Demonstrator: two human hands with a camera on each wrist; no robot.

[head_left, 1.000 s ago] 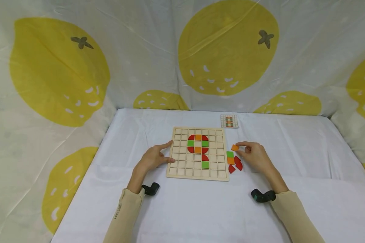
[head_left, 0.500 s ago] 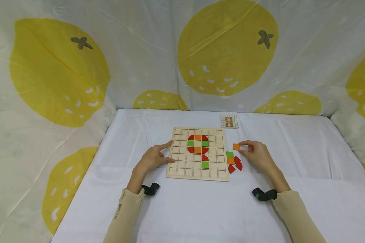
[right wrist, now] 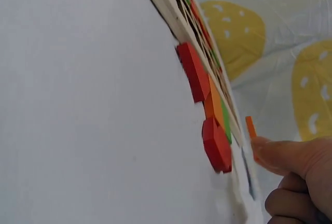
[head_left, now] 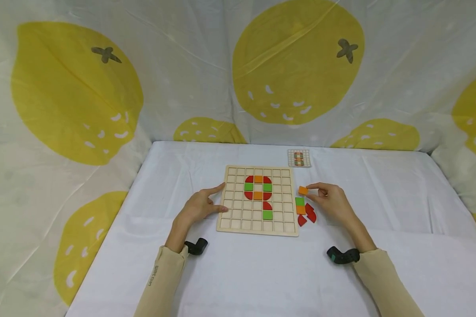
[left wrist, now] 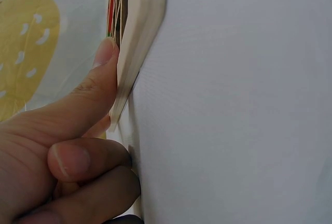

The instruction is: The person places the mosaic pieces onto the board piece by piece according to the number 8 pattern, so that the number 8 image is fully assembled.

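Observation:
A wooden grid board (head_left: 238, 224) lies mid-table with red, orange and green tiles set in it. My left hand (head_left: 198, 206) is at the board's left edge, its index fingertip against the side and its thumb over the rim. In the left wrist view the thumb (left wrist: 88, 92) presses the rim, and other fingers curl below it. My right hand (head_left: 333, 201) pinches an orange square tile (head_left: 303, 190) between thumb and index finger, just right of the board. In the right wrist view, that orange tile (right wrist: 251, 126) is seen edge-on, partly hidden by the thumb.
Beside the board's right edge lie a green square tile (head_left: 299, 201), an orange square tile (head_left: 301, 210) and several red quarter-round tiles (head_left: 311, 215). A small pattern card (head_left: 299, 158) is farther back. White cloth (head_left: 246, 277) covers the table; a lemon-print curtain (head_left: 190, 66) hangs behind.
My right hand shifted slightly right with the orange tile, then came back left toward the board, and the tile is now turned in the fingers. The left hand and board stay put.

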